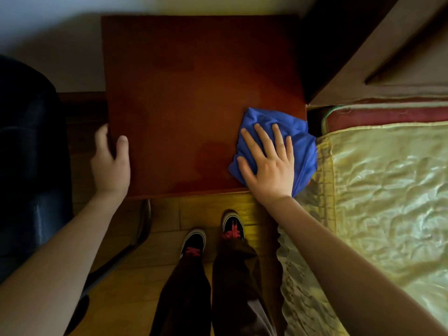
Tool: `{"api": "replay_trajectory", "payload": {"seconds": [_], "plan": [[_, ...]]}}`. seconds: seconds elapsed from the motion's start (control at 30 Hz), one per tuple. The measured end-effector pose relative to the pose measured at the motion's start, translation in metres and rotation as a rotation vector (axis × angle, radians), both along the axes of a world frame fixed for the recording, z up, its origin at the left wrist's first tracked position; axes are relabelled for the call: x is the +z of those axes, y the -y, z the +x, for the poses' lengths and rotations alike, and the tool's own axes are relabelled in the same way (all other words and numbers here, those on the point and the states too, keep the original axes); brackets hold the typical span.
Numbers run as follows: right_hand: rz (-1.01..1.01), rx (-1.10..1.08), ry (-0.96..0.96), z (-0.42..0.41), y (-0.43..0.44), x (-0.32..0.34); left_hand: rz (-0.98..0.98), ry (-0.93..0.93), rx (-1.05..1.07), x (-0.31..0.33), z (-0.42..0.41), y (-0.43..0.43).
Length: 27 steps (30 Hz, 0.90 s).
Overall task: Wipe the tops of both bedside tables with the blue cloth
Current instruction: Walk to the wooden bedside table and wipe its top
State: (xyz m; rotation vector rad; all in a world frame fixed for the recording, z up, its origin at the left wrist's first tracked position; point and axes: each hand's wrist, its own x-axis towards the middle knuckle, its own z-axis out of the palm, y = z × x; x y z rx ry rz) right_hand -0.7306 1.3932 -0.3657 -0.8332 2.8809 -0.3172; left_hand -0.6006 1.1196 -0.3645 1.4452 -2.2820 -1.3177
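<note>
A reddish-brown wooden bedside table [189, 93] fills the middle of the head view, its top seen from above. The crumpled blue cloth [293, 127] lies on the table's near right corner, partly hanging over the right edge. My right hand [269, 161] presses flat on the cloth with fingers spread. My left hand [111, 161] grips the table's left edge, thumb on top and fingers down the side. Faint darker patches show on the table top near the front. Only this one table is in view.
A bed with a shiny yellow-green cover [388, 190] lies close on the right, its headboard [378, 52] at the upper right. A dark chair [31, 166] stands on the left. My feet in black shoes [213, 236] stand on the wooden floor.
</note>
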Motion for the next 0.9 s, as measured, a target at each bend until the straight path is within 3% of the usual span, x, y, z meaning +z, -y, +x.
{"api": "replay_trajectory", "payload": {"seconds": [0.5, 0.57, 0.67, 0.77, 0.9], "plan": [[-0.075, 0.15, 0.117, 0.017, 0.069, 0.011, -0.01, 0.033, -0.033, -0.008, 0.002, 0.005], [-0.156, 0.035, 0.099, 0.014, 0.057, 0.022, 0.045, 0.03, -0.025, -0.005, 0.003, 0.008], [-0.146, -0.326, 0.034, 0.016, 0.034, 0.041, 0.051, 0.048, -0.017, 0.004, 0.008, 0.003], [-0.001, -0.599, 0.241, 0.026, 0.019, 0.052, 0.05, 0.112, -0.019, 0.012, 0.018, -0.011], [0.001, -0.678, 0.379, 0.037, 0.024, 0.053, 0.084, 0.143, 0.001, 0.016, 0.024, -0.019]]}}
